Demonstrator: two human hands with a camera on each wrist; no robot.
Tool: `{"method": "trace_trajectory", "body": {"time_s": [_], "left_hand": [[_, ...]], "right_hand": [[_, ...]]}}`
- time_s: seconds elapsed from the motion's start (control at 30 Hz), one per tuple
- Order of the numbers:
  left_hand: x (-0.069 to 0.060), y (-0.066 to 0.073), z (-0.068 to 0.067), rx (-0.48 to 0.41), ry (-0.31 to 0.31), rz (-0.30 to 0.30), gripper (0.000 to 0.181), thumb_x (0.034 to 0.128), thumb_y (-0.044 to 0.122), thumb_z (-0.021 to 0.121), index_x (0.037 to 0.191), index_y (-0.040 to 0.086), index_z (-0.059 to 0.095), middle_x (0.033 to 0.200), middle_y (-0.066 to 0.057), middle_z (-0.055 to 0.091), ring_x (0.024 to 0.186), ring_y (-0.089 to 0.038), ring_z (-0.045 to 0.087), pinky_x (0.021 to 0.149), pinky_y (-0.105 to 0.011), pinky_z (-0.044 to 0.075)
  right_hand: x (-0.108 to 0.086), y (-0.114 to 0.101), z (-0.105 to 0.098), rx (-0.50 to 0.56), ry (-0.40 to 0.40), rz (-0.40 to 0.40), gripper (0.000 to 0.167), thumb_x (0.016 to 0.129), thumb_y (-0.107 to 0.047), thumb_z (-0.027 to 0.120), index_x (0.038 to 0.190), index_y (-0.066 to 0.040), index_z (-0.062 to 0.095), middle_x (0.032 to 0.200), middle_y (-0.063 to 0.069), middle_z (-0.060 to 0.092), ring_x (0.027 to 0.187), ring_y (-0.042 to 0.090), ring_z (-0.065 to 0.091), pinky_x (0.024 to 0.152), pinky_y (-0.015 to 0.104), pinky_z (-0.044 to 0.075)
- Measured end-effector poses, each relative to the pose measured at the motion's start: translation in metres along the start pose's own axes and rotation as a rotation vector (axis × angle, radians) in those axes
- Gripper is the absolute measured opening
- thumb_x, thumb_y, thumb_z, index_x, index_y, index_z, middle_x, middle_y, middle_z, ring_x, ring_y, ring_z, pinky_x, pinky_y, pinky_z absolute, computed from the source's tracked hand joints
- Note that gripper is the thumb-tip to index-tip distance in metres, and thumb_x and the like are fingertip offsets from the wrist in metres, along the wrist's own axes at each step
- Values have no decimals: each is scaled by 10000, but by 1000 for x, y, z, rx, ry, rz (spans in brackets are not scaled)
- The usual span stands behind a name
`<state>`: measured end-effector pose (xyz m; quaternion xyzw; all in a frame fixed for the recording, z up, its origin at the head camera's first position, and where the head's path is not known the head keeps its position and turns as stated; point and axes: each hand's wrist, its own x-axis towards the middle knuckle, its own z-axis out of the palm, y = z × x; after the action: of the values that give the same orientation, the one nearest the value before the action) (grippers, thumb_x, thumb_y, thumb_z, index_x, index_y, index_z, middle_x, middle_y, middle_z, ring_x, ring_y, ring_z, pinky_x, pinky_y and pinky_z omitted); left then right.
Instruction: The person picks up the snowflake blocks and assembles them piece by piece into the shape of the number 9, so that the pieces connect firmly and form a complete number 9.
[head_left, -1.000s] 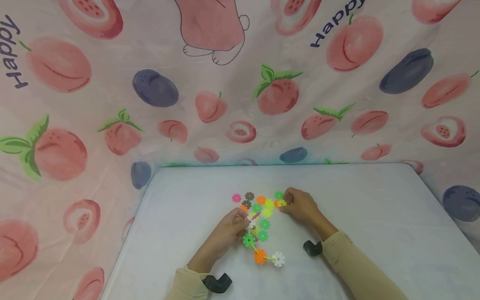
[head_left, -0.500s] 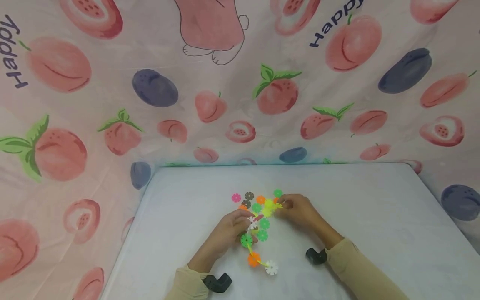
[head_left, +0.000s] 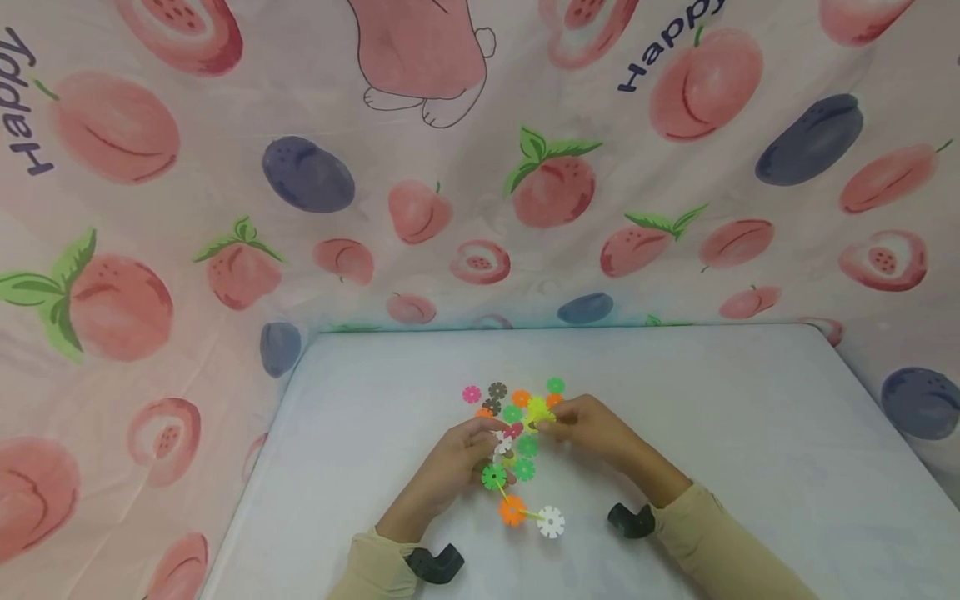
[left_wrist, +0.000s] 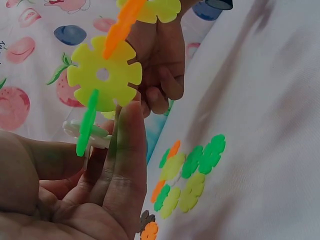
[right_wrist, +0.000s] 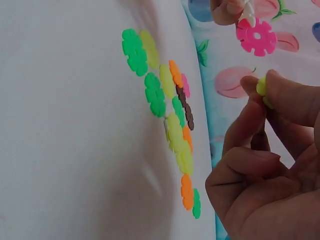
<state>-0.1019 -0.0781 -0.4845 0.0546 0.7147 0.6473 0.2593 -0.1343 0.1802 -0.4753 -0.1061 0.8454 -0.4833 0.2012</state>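
My left hand [head_left: 453, 462] holds a chain of notched plastic snowflake discs, pinching it near a white disc [head_left: 502, 443]. From there the chain hangs through a green disc [head_left: 494, 477] and an orange disc [head_left: 512, 510] to a white end disc [head_left: 551, 522]. Yellow discs [left_wrist: 90, 67] link these at right angles. At the other end a pink disc [right_wrist: 256, 37] sticks out toward my right hand [head_left: 592, 427]. Between thumb and forefinger my right hand pinches a loose yellow disc [right_wrist: 261, 87], which is apart from the pink one in the right wrist view.
Loose discs lie flat on the white table [head_left: 375, 383] beneath and beyond the hands, among them a pink disc [head_left: 471, 394], a brown disc [head_left: 498, 390] and several green discs [right_wrist: 155, 95]. A fruit-patterned cloth [head_left: 480, 225] hangs behind the table.
My right hand has moved left and slightly nearer, bringing the yellow disc from the right end of the loose discs toward the chain. The hanging chain swung slightly; my left hand stayed in place.
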Motion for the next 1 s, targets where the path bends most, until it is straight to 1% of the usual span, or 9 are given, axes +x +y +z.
{"method": "trace_trajectory", "body": {"time_s": [0.07,0.13,0.27,0.4,0.53,0.7,0.77,0.9,1.0], "left_hand": [[0,0,0,11,6,3,291,1051,205,533,1323,149,622,954,-32,561,736,-156,642,654,-262,480],[1,0,0,1,-1,5,296,1051,207,533,1328,144,613,965,-43,571,755,-165,682,665,-264,498],[1,-1,-1,-22,-24,13,310,1045,164,505,1339,121,596,1038,-77,621,812,-239,764,712,-256,536],[0,-1,-1,1,-25,19,306,1035,138,507,1325,111,601,1135,-87,673,805,-236,764,734,-255,546],[-1,0,-1,27,-18,31,296,1031,149,536,1316,121,613,1157,-100,705,790,-220,758,721,-260,547],[-3,2,-1,37,-25,53,277,1038,190,569,1302,142,636,1188,-126,706,782,-216,758,695,-257,557],[-4,2,-1,38,-32,60,281,1043,216,575,1306,138,640,1215,-127,691,788,-224,762,689,-257,562],[-3,3,-1,81,-22,75,280,1044,215,570,1306,149,644,1135,-108,683,784,-228,762,639,-251,528],[-2,4,-1,128,9,81,272,1034,203,579,1295,167,648,1061,-91,680,765,-228,758,614,-252,495]], "right_hand": [[-1,-1,1,15,-5,-6,231,911,-276,766,815,-97,657,727,-4,522,707,182,486,620,279,410],[-1,-2,2,29,-16,-30,149,893,-246,786,944,-125,716,745,5,552,708,182,507,617,278,432],[-2,-4,4,68,-13,-68,296,868,-219,815,1147,-170,729,746,23,600,683,173,532,617,277,461],[-4,-6,5,92,0,-87,282,862,-202,820,1126,-160,728,710,15,610,666,179,540,613,286,466],[-6,-7,4,105,10,-105,293,856,-200,824,1124,-124,733,698,36,626,684,253,582,620,317,488],[-7,-9,4,122,17,-119,323,859,-203,821,1144,-88,726,711,102,646,709,278,629,688,409,546],[-7,-9,5,124,18,-124,313,859,-208,822,1137,-96,729,710,99,645,705,291,624,682,405,544],[-6,-9,7,117,19,-128,300,850,-214,831,1120,-117,744,703,83,652,700,328,613,643,354,522],[-6,-9,7,107,19,-118,335,849,-231,833,1153,-115,750,737,114,687,722,294,634,661,331,529]]}}
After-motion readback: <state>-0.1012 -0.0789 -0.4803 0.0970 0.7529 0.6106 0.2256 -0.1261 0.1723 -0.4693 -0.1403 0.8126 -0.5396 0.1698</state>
